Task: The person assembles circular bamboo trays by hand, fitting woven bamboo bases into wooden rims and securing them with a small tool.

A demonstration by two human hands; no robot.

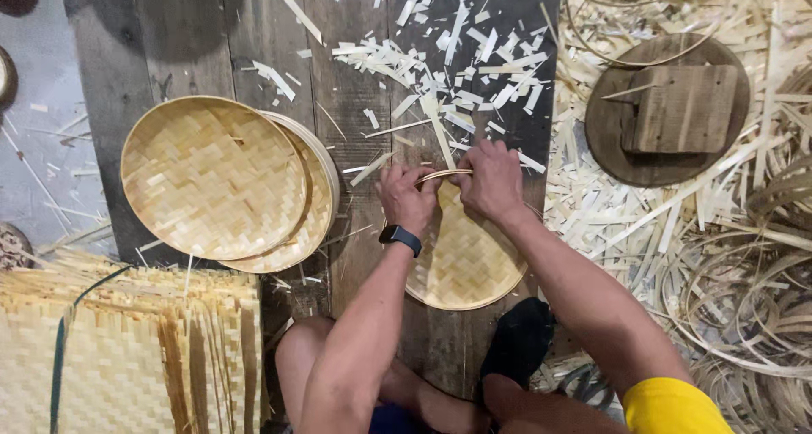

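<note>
Bamboo: one round woven tray (465, 260) on the plank floor (169, 53), its far rim pinched by both hands, left hand (406, 199) and right hand (491, 180) closed on a thin rim strip (444, 173). Rim apparently unfinished. Two finished trays (216, 176) stacked left; offcuts (457, 70) beyond.

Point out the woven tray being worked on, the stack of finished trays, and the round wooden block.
Woven tray (465, 269), head view, on its bare woven base below the hands.
Stack of finished trays (211, 176), head view, middle of the top tray.
Round wooden block (609, 151), head view, on its dark left part.
</note>
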